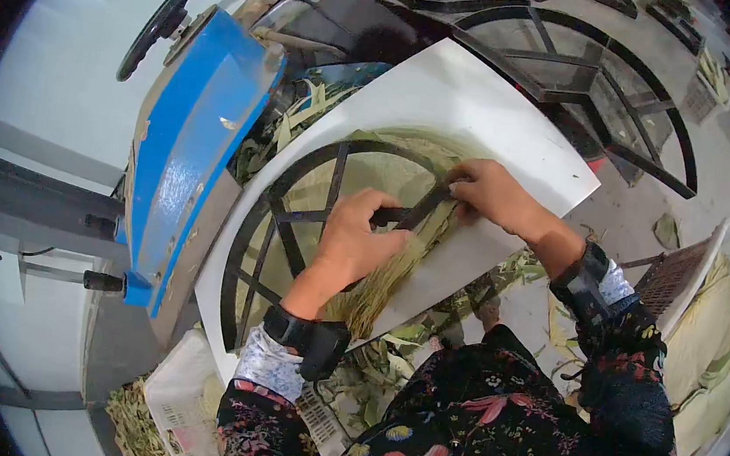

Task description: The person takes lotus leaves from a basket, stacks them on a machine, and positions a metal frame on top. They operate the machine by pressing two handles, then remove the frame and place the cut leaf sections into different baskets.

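A black fan-shaped frame (287, 246) lies over pale green leaf material (304, 178) on a white board (499, 109). My left hand (354, 236) is at the frame's lower right part, thumb and fingers curled around the dark bar there. My right hand (490, 192) is at the frame's right corner, its fingers bent together at the bar's end and the leaf edge; the fingertips are partly hidden. Loose fibrous leaf strands (376, 295) hang out below the frame, between my left hand and the board's lower edge.
A blue machine (203, 124) with a black handwheel (167, 20) stands at the left. More black frames (574, 62) lie at the upper right. A leaf-filled basket (676, 284) is at the right, a white crate (182, 395) at lower left. Leaf scraps litter the floor.
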Tool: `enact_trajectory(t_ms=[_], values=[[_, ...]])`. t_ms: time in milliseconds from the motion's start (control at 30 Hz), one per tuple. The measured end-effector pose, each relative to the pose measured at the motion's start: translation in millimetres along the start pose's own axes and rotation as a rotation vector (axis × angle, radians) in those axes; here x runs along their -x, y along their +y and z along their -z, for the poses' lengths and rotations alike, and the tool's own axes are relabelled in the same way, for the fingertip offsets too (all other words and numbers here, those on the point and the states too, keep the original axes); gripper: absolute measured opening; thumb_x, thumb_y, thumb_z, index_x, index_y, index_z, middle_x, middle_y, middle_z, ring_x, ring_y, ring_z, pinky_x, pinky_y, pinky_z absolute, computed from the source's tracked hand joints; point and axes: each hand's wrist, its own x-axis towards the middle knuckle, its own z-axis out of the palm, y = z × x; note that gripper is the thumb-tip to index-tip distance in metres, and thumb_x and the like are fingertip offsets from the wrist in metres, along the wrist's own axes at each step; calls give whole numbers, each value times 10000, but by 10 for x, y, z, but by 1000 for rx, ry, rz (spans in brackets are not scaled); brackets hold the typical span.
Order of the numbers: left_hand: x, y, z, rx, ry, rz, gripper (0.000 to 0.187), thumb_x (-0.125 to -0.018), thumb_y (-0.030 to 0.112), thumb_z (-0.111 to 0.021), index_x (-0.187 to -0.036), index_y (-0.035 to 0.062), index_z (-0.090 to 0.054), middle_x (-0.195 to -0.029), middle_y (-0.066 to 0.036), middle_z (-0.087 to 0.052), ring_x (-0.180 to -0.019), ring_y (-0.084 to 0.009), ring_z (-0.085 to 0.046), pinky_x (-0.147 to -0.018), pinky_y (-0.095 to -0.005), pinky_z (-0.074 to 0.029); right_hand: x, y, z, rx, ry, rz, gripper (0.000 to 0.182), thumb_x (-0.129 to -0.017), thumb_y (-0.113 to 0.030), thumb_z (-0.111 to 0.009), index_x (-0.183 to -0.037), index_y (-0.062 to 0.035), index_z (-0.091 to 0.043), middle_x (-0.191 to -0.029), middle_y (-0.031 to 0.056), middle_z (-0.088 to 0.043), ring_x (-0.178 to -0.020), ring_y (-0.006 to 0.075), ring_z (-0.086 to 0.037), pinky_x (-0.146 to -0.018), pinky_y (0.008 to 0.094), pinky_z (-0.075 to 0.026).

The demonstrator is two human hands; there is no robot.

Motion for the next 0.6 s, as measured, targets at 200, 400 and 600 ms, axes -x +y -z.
enact_trajectory(t_ms=[200,400,600], values=[[4,71,130,58,-1,47,338,-632,203,-716,-902,28,-610,-861,-126,-606,-841,-295,-564,-764,-361,-444,-16,-214,36,40,-141,-124,173,-823,-137,-518,-874,16,-581,-607,40,-537,-479,109,-490,-430,249,-398],[-7,12,86,97,21,-17,327,-636,199,-708,-887,17,-606,-832,-128,-595,-801,-292,-568,-739,-363,-444,-117,-179,-200,-225,101,-226,133,-818,-132,-510,-808,-20,-582,-554,16,-495,-427,105,-427,-371,257,-333],[-18,-5,95,41,16,-64,310,-638,181,-701,-878,12,-603,-822,-133,-588,-797,-296,-566,-723,-365,-447,-36,-93,-386,-216,38,-224,122,-794,-104,-536,-704,-34,-580,-534,24,-496,-391,107,-414,-353,259,-313]])
